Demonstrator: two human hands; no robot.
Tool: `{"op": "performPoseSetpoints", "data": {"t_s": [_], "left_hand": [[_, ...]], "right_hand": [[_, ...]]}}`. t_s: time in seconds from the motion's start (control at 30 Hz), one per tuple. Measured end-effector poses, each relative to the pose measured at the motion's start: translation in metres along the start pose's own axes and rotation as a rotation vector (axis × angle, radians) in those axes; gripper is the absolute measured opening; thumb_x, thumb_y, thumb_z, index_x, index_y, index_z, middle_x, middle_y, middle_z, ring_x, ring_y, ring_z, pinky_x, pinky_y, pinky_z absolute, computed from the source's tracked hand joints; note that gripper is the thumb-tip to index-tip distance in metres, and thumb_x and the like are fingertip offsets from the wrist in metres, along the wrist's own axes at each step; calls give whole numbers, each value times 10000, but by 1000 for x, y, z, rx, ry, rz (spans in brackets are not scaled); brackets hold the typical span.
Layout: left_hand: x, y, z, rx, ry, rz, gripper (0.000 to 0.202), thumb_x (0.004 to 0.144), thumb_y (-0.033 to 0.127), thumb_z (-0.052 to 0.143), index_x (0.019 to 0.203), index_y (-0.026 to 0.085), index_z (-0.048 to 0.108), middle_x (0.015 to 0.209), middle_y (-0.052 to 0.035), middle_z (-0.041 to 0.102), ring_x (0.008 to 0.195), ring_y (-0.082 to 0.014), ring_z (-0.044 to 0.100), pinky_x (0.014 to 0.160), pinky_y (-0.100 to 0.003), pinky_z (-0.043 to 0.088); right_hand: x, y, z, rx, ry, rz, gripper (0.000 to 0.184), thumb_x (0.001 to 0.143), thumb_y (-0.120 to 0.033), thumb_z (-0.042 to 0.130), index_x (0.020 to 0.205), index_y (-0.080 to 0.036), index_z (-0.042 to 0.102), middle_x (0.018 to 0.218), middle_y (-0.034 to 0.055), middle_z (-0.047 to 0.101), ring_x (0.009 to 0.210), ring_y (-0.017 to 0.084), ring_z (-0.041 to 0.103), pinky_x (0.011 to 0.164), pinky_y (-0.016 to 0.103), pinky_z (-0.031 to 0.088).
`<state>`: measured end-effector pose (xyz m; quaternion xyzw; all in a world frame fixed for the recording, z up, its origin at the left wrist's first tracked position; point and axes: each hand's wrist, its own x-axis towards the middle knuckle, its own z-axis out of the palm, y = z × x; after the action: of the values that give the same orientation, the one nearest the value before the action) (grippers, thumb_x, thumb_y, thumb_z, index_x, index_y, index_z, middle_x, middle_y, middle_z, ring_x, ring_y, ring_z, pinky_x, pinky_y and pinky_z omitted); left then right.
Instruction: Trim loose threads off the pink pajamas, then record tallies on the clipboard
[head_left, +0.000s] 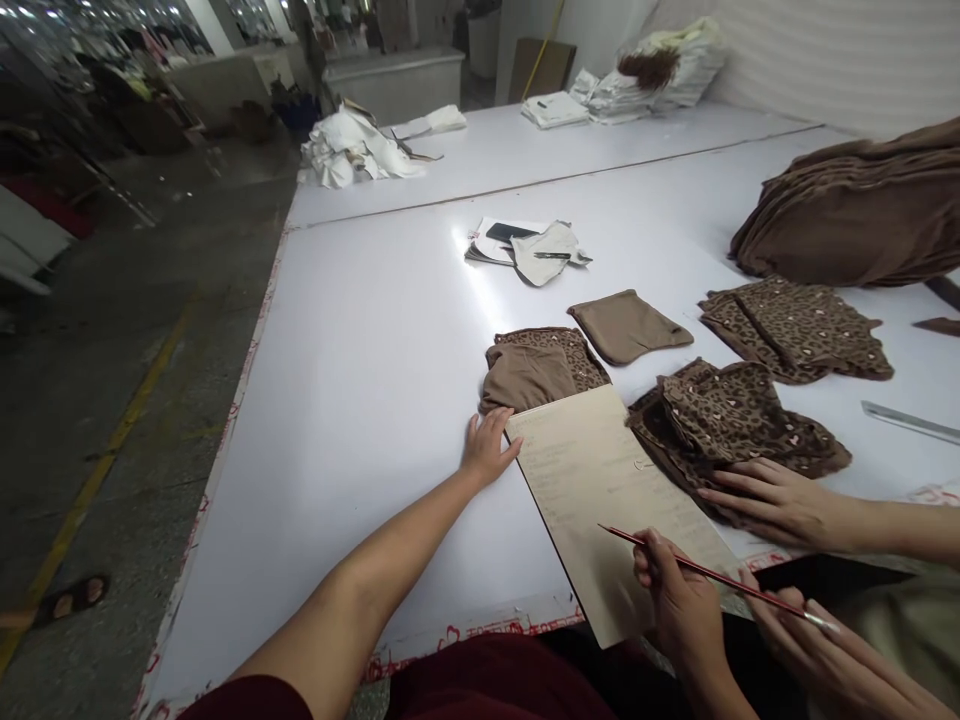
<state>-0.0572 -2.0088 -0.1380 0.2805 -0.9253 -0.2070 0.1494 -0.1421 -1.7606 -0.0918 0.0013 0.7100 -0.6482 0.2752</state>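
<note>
A buff sheet of paper [600,500] with faint writing lies slanted over the table's front edge, a dark edge showing beneath it and a small clip at its right side. My left hand [489,450] holds its upper left corner, thumb on the paper and fingers along the edge. In my right hand [682,600] is a red pencil [720,576], its tip over the lower half of the sheet. Just above the paper sits a brown and leopard-print cloth bundle [547,370]. Right of the sheet, another person's hand [795,500] rests against leopard-print cloth pieces [727,420].
That person's other hand [817,640] is near the pencil's back end. Folded brown cloth [630,325], more leopard-print cloth [795,325], a brown stack [855,210] and a metal ruler [911,422] lie rightward. Papers with a phone [510,232] and white cloth [352,145] lie farther back.
</note>
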Motion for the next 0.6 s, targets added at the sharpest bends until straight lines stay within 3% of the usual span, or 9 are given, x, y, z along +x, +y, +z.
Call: {"op": "performPoseSetpoints", "data": {"t_s": [0.13, 0.37, 0.6], "left_hand": [[-22, -15, -16, -18, 44, 8, 457, 864, 266, 415, 1308, 188, 340, 1321, -81, 474, 1233, -166, 407, 1046, -375, 306], [-74, -59, -38, 38, 90, -64, 432, 831, 164, 397, 1262, 153, 390, 1301, -110, 488, 1242, -200, 406, 1048, -419, 324], [-76, -56, -35, 94, 115, -86, 368, 835, 168, 397, 1196, 152, 468, 1293, -121, 492, 1226, -223, 423, 1048, -451, 323]], "right_hand": [[7, -9, 5, 16, 13, -34, 374, 672, -510, 665, 643, -161, 536, 554, -30, 467, 473, 81, 387, 400, 208, 326], [15, -23, 10, 15, 30, -93, 421, 685, -560, 615, 583, -200, 425, 502, -48, 398, 432, 87, 365, 384, 229, 342], [21, -32, 10, -10, 87, -166, 351, 665, -556, 592, 666, -229, 466, 505, -35, 397, 436, 123, 394, 388, 272, 345]]}}
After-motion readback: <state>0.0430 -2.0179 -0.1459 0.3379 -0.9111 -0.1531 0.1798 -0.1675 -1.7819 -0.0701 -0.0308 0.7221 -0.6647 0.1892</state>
